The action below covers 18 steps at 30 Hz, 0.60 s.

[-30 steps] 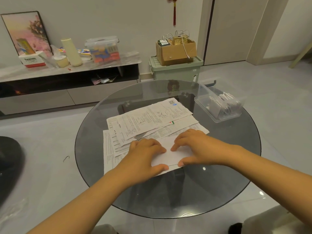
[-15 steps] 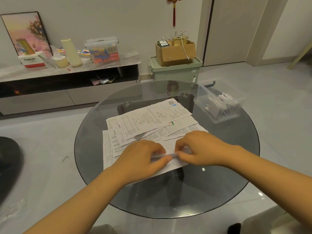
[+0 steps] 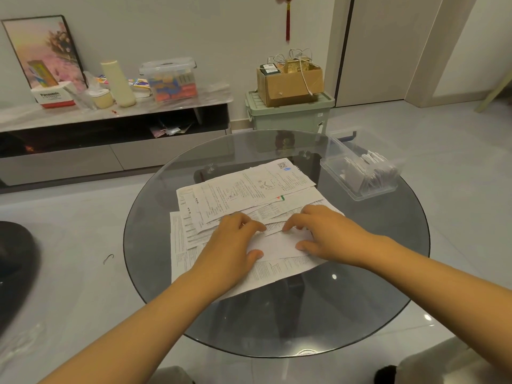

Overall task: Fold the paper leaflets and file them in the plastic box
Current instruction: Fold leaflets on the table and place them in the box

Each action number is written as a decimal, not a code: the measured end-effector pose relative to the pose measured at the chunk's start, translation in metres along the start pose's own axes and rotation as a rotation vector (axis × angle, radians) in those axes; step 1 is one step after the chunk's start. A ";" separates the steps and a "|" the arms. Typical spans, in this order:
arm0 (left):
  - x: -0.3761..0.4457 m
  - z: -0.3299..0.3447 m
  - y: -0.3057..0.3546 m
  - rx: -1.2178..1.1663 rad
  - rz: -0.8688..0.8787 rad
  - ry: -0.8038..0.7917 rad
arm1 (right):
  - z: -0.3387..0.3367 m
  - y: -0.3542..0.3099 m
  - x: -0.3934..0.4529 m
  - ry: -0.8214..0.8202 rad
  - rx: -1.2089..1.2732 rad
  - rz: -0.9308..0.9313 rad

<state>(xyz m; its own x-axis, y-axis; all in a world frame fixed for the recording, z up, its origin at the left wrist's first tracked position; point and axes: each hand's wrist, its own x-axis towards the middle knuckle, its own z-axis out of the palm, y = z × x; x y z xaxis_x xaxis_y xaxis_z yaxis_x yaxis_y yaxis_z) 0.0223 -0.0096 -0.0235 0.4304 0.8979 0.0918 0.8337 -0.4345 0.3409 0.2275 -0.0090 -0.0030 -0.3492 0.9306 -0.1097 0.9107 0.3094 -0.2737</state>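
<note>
Half a second ago both hands pinched a raised crease; now the left hand (image 3: 232,245) and right hand (image 3: 327,234) lie on the folded leaflet (image 3: 279,243), curved fingers pressing it down, thumbs at its near edge; another fold looks made, filing not yet begun. It sits on the loose leaflets (image 3: 249,189) near the middle of the glass table (image 3: 360,300); the plastic box (image 3: 360,176) stands at the far right edge, bare glass between.
</note>
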 end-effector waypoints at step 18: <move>-0.011 -0.003 0.002 -0.044 0.195 -0.184 | -0.002 -0.005 -0.034 -0.231 0.183 -0.163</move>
<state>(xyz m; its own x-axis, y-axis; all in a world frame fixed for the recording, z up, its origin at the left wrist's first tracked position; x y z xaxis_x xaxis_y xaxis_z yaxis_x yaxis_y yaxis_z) 0.0182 -0.0199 -0.0211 0.6402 0.7681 -0.0110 0.7151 -0.5906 0.3740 0.2352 -0.0417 0.0045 -0.5466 0.7964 -0.2587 0.7915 0.3905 -0.4702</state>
